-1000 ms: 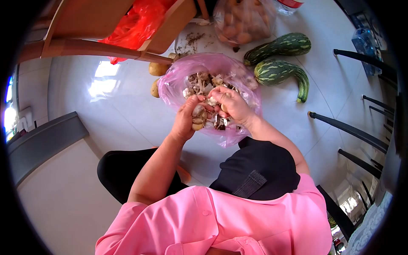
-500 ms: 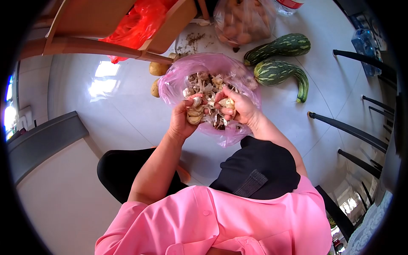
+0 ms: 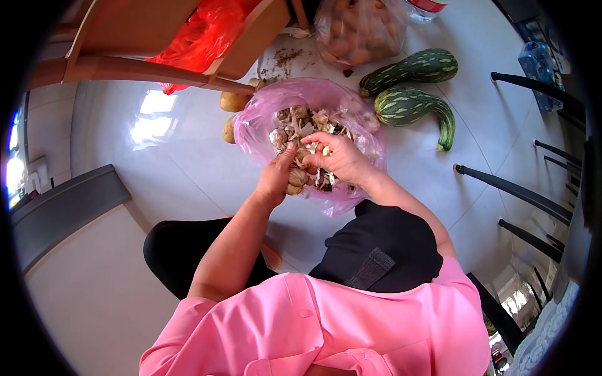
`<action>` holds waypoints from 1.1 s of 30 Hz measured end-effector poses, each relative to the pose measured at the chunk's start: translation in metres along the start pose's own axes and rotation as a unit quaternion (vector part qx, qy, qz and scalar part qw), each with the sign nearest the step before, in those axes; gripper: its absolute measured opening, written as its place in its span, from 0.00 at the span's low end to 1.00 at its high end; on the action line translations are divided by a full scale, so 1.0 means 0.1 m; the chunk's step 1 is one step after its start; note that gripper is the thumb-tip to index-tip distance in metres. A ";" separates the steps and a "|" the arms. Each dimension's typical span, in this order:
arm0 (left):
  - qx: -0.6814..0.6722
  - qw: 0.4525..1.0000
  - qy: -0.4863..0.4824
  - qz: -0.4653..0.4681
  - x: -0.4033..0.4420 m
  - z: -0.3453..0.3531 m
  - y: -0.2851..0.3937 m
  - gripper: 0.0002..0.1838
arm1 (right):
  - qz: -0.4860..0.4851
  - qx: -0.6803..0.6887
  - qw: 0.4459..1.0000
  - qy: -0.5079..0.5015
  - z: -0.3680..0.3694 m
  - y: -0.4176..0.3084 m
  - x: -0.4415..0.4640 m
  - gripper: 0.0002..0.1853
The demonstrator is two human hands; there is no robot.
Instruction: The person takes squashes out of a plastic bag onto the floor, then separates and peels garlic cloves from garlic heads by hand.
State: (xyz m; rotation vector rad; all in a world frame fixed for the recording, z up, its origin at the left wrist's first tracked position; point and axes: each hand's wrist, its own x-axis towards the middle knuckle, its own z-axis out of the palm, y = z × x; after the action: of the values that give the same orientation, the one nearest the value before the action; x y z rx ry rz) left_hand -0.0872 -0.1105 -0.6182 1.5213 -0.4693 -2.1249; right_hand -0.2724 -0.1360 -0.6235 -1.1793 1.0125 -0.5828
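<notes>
Reflected light gleams on the pale tiled floor near brown wooden furniture.

Two striped green squashes on tiled floor; red plastic bag between wooden boards.

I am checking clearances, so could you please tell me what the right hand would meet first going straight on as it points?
The right hand would probably meet the left hand first, near its thumb, though depth is unclear from this view.
</notes>
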 end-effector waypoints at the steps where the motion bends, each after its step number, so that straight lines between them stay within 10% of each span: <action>1: 0.000 1.000 0.000 0.000 -0.02 0.03 0.01 0.29 | -0.038 -0.084 0.996 -0.014 0.01 -0.03 0.00 0.15; 9: 0.123 0.988 0.015 0.092 -0.10 0.10 0.03 0.18 | 0.000 0.082 0.996 0.029 0.06 0.16 0.09 0.10; 26: -0.049 0.996 0.020 0.077 -0.06 0.09 -0.07 0.12 | 0.114 0.304 0.945 0.034 0.06 0.32 0.09 0.12; 33: -0.084 0.992 -0.005 0.092 -0.05 0.07 -0.07 0.15 | -0.004 -0.194 0.963 0.187 0.04 0.34 0.06 0.16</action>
State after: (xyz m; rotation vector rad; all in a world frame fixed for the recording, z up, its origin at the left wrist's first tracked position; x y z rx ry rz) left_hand -0.0934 -0.1024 -0.6161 1.3210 -0.4077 -1.9773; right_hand -0.2702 -0.1280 -0.6573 -1.4478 1.4939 -0.6478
